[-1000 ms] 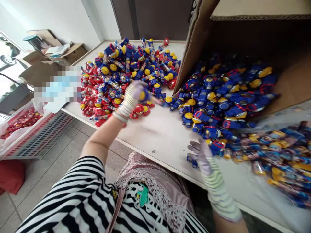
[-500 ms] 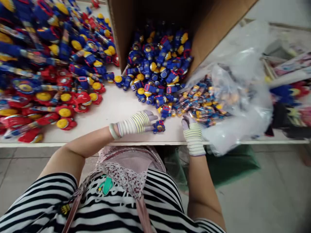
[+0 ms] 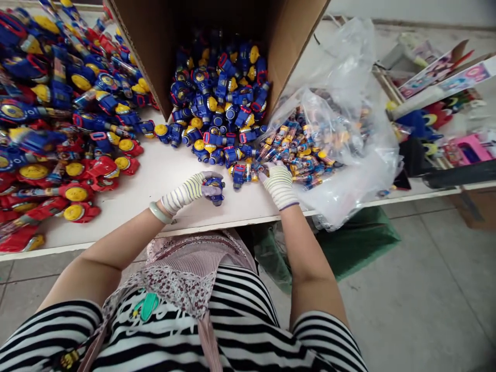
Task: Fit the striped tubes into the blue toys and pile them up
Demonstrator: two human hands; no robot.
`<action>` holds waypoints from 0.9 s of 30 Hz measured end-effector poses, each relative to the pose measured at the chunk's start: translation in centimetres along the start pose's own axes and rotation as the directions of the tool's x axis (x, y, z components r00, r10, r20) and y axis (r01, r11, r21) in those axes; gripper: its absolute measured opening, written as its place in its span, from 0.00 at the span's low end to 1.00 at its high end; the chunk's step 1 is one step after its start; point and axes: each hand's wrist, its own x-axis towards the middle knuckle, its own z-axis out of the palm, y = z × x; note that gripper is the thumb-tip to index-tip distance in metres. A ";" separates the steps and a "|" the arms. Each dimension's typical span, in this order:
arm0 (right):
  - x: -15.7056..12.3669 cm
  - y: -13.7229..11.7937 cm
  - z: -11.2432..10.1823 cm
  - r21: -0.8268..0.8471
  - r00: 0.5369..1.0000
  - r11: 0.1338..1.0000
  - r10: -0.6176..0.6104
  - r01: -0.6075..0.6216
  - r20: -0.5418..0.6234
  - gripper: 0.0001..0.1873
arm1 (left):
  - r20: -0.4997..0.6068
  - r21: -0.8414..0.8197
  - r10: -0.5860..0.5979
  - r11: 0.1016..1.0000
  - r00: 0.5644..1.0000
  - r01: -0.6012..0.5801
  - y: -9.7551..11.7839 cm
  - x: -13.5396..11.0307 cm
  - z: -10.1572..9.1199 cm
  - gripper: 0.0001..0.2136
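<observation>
My left hand (image 3: 196,187), in a striped glove, is closed round a blue toy piece (image 3: 214,187) near the table's front edge. My right hand (image 3: 278,182), gloved too, rests at the mouth of a clear plastic bag (image 3: 349,139) full of small coloured tubes (image 3: 298,150); its fingertips are curled among them and what they hold is hidden. Just beyond both hands lies a spill of blue and yellow toy parts (image 3: 217,108) out of a tipped cardboard box (image 3: 155,46).
A big heap of red and blue toys (image 3: 58,134) covers the left of the white table (image 3: 170,170). Printed cartons and pink packaging (image 3: 445,103) lie at the right. Grey tiled floor and a green bag (image 3: 360,243) are below the table edge.
The view has swung right and down. My left hand came back from the left heap and closed on a blue toy piece. My right hand moved into the mouth of the bag.
</observation>
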 end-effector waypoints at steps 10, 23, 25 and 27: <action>-8.5 -7.4 0.7 0.914 0.996 0.399 -0.013 -0.079 0.092 0.25 | -0.242 -0.276 0.125 0.942 0.962 -0.192 -0.4 -0.3 0.8 0.22; -9.0 -9.5 0.1 0.133 0.920 0.938 -0.342 0.321 0.190 0.28 | -0.050 0.085 0.127 0.989 0.991 -0.122 2.0 -2.5 -1.7 0.16; -9.4 -9.5 0.2 0.342 0.906 0.904 -0.348 0.256 0.241 0.28 | 0.034 0.120 0.121 0.985 0.992 -0.124 2.3 -2.5 -2.0 0.16; -9.8 -9.4 0.6 0.611 0.845 0.789 -0.371 0.067 0.386 0.30 | 0.095 0.133 0.124 0.982 0.988 -0.136 2.4 -2.6 -2.2 0.16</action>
